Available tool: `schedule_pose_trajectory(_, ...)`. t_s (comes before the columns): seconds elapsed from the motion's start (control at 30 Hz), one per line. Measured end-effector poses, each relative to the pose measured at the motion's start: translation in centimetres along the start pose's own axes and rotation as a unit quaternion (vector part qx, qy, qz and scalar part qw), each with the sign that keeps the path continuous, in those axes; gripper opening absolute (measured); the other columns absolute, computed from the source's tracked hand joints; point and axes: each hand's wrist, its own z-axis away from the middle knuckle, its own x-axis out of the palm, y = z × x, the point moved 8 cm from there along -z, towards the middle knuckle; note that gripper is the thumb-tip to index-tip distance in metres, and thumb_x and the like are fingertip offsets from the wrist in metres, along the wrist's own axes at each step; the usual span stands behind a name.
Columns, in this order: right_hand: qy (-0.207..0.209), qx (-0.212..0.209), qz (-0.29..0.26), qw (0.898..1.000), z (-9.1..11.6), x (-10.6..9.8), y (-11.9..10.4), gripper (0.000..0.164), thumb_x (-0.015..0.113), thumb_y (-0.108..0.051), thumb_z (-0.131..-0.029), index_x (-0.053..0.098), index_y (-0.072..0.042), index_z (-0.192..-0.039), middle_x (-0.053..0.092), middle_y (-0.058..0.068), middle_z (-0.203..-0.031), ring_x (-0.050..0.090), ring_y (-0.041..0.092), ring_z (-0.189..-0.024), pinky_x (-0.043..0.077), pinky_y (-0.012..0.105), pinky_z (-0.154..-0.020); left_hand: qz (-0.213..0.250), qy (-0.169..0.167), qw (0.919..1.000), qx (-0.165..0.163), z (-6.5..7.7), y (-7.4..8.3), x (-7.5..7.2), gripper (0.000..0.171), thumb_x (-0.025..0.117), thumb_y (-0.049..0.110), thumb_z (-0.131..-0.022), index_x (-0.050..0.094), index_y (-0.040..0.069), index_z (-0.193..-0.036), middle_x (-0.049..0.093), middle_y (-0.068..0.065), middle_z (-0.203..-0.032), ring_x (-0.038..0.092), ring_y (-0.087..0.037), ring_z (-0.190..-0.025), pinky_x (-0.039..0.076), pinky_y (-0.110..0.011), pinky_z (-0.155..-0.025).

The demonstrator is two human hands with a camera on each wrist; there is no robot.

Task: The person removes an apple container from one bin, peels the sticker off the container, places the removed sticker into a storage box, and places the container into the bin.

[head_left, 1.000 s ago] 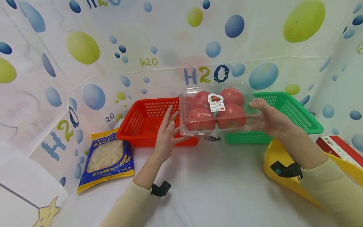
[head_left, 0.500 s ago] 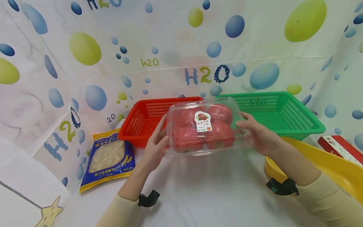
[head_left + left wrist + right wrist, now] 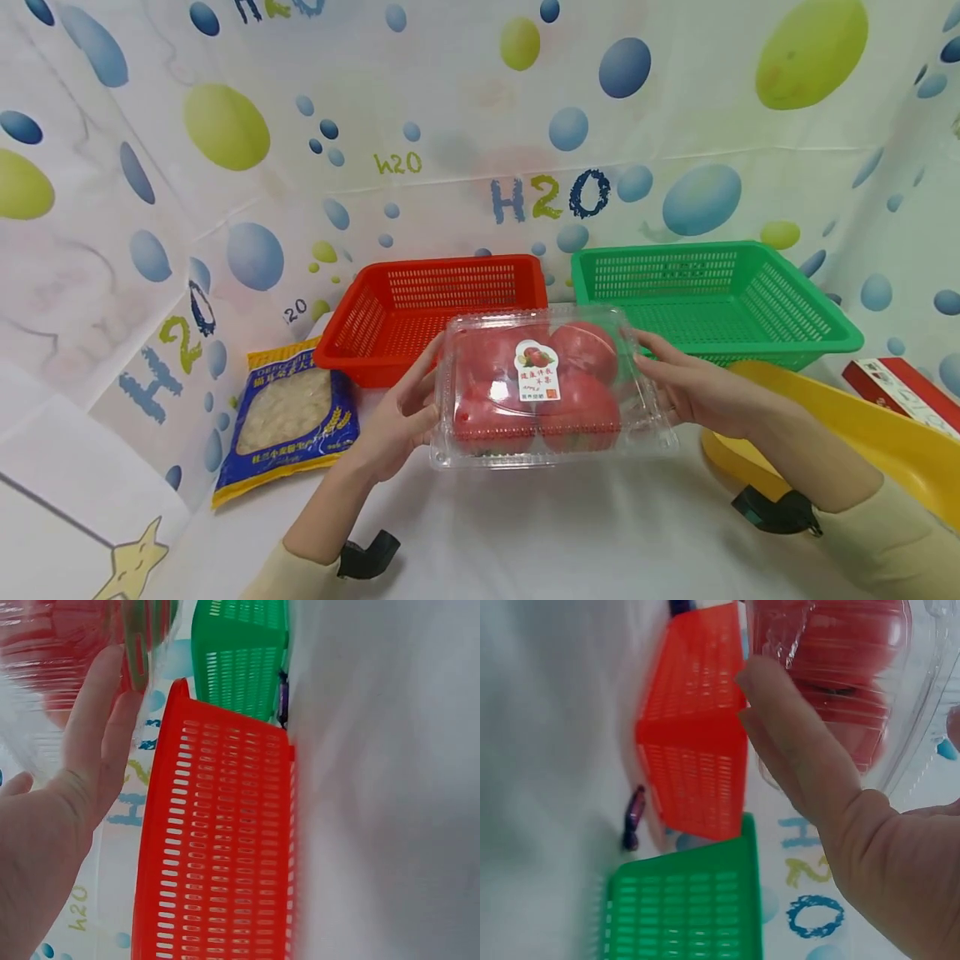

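A clear plastic clamshell box (image 3: 495, 442) with several round red fruits (image 3: 581, 412) inside is held level above the table, between both hands. A white label (image 3: 537, 385) is on its lid. My left hand (image 3: 401, 421) holds the box's left end; in the left wrist view its fingers (image 3: 94, 712) lie along the underside. My right hand (image 3: 693, 383) grips the right end, thumb on the upper edge and fingers (image 3: 802, 742) stretched beneath, as the right wrist view shows.
Behind the box stand a red basket (image 3: 358, 329) and, to its right, a green basket (image 3: 813, 329). A blue and yellow pasta bag (image 3: 288, 417) lies at left. A yellow container (image 3: 888, 450) and a red and white box (image 3: 903, 387) are at right.
The box has come down and toward me, slightly left, from in front of the baskets. The left hand, earlier apart with fingers spread, now holds its left end.
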Motion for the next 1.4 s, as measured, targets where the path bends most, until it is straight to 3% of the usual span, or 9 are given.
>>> schedule_pose_trajectory(0.13, -0.014, 0.014, -0.012, 1.0, 0.5, 0.2, 1.1, 0.074, 0.04, -0.033, -0.11, -0.011, -0.017, -0.162, 0.055, 0.011, -0.135, 0.067, 0.031, -0.109, 0.056, 0.048, -0.089, -0.014, -0.011, 0.9995, -0.027, 0.6, -0.9, 0.2, 0.083, 0.066, 0.018, -0.097, 0.018, 0.036, -0.162, 0.018, -0.013, -0.165, 0.037, -0.043, -0.14, 0.054, -0.051, -0.091)
schedule_pose_trajectory(0.37, -0.01, 0.039, -0.023, 0.999, 1.2, 0.4, 3.1, 0.077, 0.043, -0.032, -0.109, -0.012, -0.015, -0.161, 0.061, 0.013, -0.13, 0.068, 0.031, -0.107, 0.057, 0.046, -0.089, -0.019, -0.059, 0.9969, -0.048, 1.7, -2.3, 1.2, 0.084, 0.069, 0.025, -0.097, 0.017, 0.038, -0.162, 0.015, -0.017, -0.166, 0.047, -0.044, -0.134, 0.055, -0.054, -0.086)
schedule_pose_trajectory(0.67, 0.004, 0.063, -0.05, 0.997, 1.5, 0.6, 4.4, 0.078, 0.045, -0.033, -0.109, -0.01, -0.014, -0.161, 0.062, 0.015, -0.128, 0.068, 0.033, -0.106, 0.057, 0.045, -0.087, -0.05, -0.052, 0.9922, -0.102, 1.7, -3.7, 1.1, 0.084, 0.07, 0.026, -0.095, 0.02, 0.042, -0.161, 0.013, -0.01, -0.168, 0.033, -0.048, -0.142, 0.054, -0.053, -0.091)
schedule_pose_trajectory(0.9, 0.025, 0.071, -0.045, 0.996, 0.8, 0.5, 6.0, 0.08, 0.047, -0.032, -0.108, -0.008, -0.008, -0.161, 0.062, 0.014, -0.125, 0.066, 0.03, -0.105, 0.059, 0.042, -0.083, -0.034, -0.045, 0.9892, -0.136, 1.4, -5.4, 0.6, 0.084, 0.07, 0.02, -0.095, 0.022, 0.044, -0.16, 0.012, -0.008, -0.168, 0.025, -0.047, -0.145, 0.052, -0.055, -0.094)
schedule_pose_trajectory(1.23, 0.046, 0.068, -0.033, 0.996, -0.1, 0.4, 7.2, 0.084, 0.05, -0.031, -0.108, -0.008, 0.003, -0.158, 0.059, 0.019, -0.127, 0.067, 0.028, -0.1, 0.06, 0.041, -0.079, -0.046, -0.049, 0.987, -0.146, 1.1, -6.8, 0.1, 0.083, 0.069, 0.021, -0.097, 0.019, 0.038, -0.162, 0.014, -0.008, -0.168, 0.018, -0.044, -0.149, 0.049, -0.053, -0.099)
schedule_pose_trajectory(1.4, 0.051, 0.073, -0.02, 0.996, 0.0, 0.5, 7.5, 0.085, 0.054, -0.031, -0.106, -0.004, 0.005, -0.158, 0.059, 0.021, -0.125, 0.067, 0.027, -0.099, 0.06, 0.039, -0.076, -0.047, -0.047, 0.9861, -0.152, 0.9, -7.0, -0.2, 0.085, 0.068, 0.014, -0.096, 0.02, 0.036, -0.162, 0.015, -0.007, -0.168, 0.021, -0.043, -0.148, 0.051, -0.052, -0.097)
